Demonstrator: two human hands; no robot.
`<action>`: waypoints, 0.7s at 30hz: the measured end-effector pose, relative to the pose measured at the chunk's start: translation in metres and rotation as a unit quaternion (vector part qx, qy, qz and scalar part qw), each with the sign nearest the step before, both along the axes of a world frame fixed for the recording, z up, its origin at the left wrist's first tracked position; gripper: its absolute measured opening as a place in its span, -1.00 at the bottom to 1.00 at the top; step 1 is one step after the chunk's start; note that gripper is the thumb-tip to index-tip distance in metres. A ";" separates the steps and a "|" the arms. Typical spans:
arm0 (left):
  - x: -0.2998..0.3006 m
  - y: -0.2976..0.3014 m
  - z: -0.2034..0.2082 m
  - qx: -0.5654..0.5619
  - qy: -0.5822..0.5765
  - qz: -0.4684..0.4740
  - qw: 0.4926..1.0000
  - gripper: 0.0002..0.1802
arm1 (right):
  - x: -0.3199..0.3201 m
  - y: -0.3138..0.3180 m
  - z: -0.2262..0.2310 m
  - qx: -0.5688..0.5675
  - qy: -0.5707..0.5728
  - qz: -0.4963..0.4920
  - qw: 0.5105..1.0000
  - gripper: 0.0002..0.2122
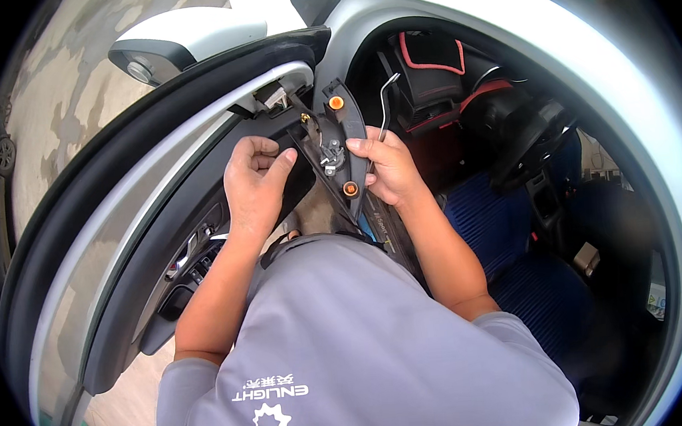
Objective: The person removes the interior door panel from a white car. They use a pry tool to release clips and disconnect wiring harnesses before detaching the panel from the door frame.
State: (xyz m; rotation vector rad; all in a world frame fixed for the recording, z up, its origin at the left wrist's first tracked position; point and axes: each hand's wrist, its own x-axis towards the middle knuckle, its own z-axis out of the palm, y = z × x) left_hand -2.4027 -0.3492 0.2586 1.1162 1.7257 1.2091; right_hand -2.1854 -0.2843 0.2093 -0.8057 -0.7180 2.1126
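My right hand pinches a dark, curved trim panel, its back side turned up. Two orange-ringed clips sit near the panel's ends, and a small speaker-like metal part shows at its middle. The same hand also holds a thin metal tool with a bent end, which sticks up past the fingers. Left of the panel, my left hand is loosely curled, thumb apart from the fingers, with nothing visible in it. A white connector shows in the door frame corner beyond it.
The open car door stands at my left, with window switches on its inner side. Beyond it is the white side mirror. At my right are the steering wheel and a blue seat.
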 end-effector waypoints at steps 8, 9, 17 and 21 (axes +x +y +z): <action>0.001 0.010 -0.014 -0.085 -0.540 -0.229 0.806 -0.13 | -0.031 -0.030 0.011 -0.120 0.135 -0.013 0.984 -0.83; 0.003 0.015 -0.008 -0.081 -0.585 -0.242 0.770 -0.17 | -0.034 -0.028 0.014 -0.135 0.129 -0.009 0.982 -0.86; 0.016 0.025 -0.031 -0.137 -0.666 -0.202 0.705 0.06 | -0.036 -0.053 0.053 -0.096 -0.074 -0.125 0.985 -0.72; 0.015 0.025 -0.035 -0.116 -0.621 -0.214 0.745 0.16 | -0.023 -0.065 0.059 0.068 -0.183 -0.229 0.954 -0.63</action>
